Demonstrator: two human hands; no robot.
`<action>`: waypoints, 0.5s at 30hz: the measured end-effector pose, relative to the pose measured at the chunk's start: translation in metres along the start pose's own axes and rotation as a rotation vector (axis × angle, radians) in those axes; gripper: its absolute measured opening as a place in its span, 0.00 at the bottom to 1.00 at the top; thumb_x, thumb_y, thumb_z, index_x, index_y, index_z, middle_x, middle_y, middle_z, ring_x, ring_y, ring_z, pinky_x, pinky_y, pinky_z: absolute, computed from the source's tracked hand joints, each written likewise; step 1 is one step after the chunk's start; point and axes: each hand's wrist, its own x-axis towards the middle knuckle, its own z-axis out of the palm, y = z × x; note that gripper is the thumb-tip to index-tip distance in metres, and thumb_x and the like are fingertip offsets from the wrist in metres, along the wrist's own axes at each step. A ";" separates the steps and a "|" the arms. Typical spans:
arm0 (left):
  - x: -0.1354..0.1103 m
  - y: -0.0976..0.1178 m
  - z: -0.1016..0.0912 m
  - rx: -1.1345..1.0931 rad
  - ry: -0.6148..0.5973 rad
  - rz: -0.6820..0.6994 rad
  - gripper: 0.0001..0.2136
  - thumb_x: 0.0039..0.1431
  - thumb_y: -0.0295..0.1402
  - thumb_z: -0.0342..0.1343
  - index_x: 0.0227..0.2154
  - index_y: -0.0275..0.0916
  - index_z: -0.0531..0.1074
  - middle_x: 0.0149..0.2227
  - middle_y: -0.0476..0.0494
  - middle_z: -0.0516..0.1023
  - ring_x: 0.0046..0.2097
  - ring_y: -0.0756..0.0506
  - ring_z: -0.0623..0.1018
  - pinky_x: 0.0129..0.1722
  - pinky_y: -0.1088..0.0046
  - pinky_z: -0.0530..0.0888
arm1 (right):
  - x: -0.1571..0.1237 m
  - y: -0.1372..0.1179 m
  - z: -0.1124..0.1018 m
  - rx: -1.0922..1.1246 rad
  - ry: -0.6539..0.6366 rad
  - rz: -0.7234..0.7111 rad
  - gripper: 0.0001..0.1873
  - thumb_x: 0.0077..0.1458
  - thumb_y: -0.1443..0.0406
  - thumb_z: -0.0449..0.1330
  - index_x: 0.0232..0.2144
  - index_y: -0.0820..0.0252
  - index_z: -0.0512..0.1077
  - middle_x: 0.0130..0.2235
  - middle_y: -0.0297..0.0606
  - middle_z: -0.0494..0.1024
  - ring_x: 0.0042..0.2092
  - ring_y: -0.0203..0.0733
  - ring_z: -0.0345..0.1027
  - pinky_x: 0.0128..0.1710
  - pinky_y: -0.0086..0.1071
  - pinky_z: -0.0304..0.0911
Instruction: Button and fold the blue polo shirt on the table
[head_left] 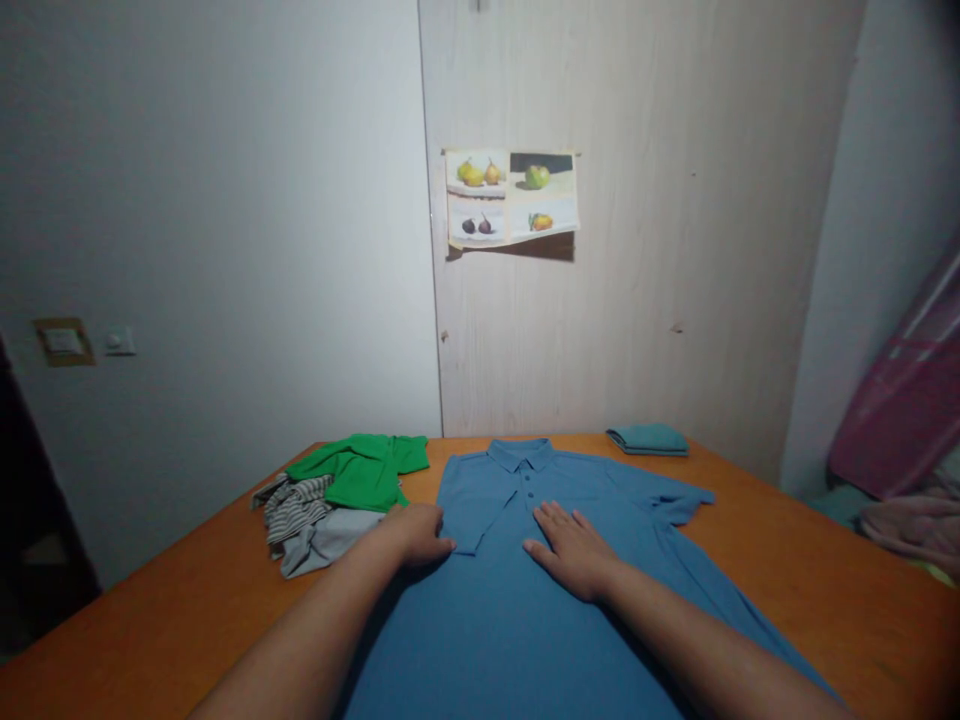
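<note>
Blue polo shirt (517, 640): likely light, soft; hold side edges.
Left hand (420, 532): left below collar (519, 456), fingers half curled; can't tell if pinching.
Right hand (574, 557): right below collar, fingers spread flat, gripping nothing.

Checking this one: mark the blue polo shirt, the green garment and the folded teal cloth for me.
Blue polo shirt (506, 625): head view, on its front, below the buttons.
Green garment (366, 476): head view, mid-fabric.
Folded teal cloth (648, 438): head view, on its upper face.
</note>
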 end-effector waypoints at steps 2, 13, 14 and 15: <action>0.003 0.007 -0.003 0.003 0.016 0.006 0.14 0.50 0.47 0.56 0.32 0.41 0.74 0.38 0.38 0.80 0.42 0.37 0.79 0.38 0.66 0.70 | 0.000 0.000 0.000 0.010 0.006 -0.004 0.46 0.61 0.39 0.37 0.69 0.64 0.47 0.70 0.46 0.45 0.71 0.50 0.32 0.67 0.49 0.28; 0.029 0.068 0.020 -0.080 0.144 0.051 0.28 0.61 0.51 0.44 0.55 0.37 0.69 0.60 0.30 0.68 0.61 0.33 0.67 0.58 0.56 0.64 | 0.001 0.002 0.003 0.015 0.029 -0.017 0.46 0.61 0.40 0.36 0.69 0.64 0.48 0.70 0.47 0.44 0.71 0.51 0.32 0.67 0.48 0.27; 0.030 0.071 0.027 -0.094 0.137 0.045 0.31 0.62 0.53 0.42 0.58 0.36 0.67 0.64 0.29 0.64 0.64 0.32 0.63 0.60 0.54 0.61 | 0.001 0.001 0.002 0.014 0.023 -0.013 0.45 0.61 0.40 0.36 0.69 0.63 0.48 0.70 0.47 0.44 0.71 0.50 0.32 0.67 0.48 0.27; 0.030 0.073 0.034 -0.106 0.124 0.034 0.33 0.62 0.54 0.40 0.61 0.36 0.64 0.66 0.29 0.59 0.67 0.31 0.58 0.62 0.51 0.57 | 0.001 0.001 0.001 0.014 0.016 -0.010 0.45 0.61 0.40 0.37 0.69 0.63 0.47 0.70 0.47 0.44 0.71 0.50 0.32 0.67 0.48 0.27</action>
